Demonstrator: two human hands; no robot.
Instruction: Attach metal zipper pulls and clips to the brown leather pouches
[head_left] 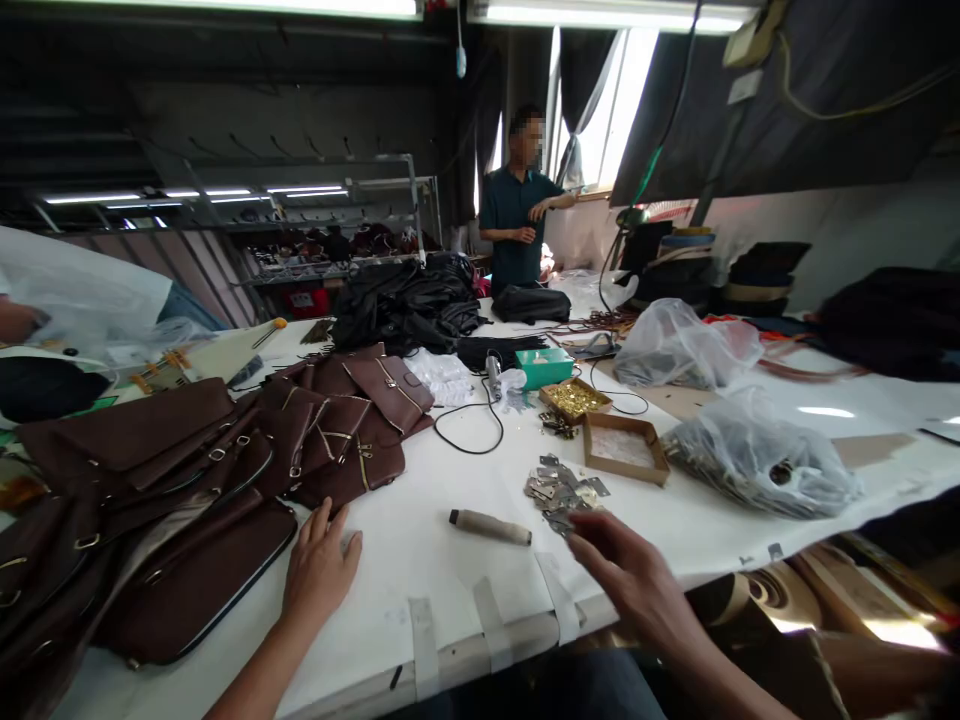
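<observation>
My left hand lies on the white tabletop with its fingers spread, holding nothing. Its fingertips are close to the brown leather bags piled on the left, which have zippers and metal buckles. My right hand hovers at the near edge of a heap of small flat metal plates. Its thumb and fingers look apart, slightly blurred, and nothing shows between them. Between my hands a thin tape-wrapped tool handle rests on the table, with a dark tip at its left end.
Behind the plates are a shallow cardboard box, a box of gold-coloured fittings and a green box. Clear plastic bags lie at right. Black bags are heaped farther back. Another person stands across the table.
</observation>
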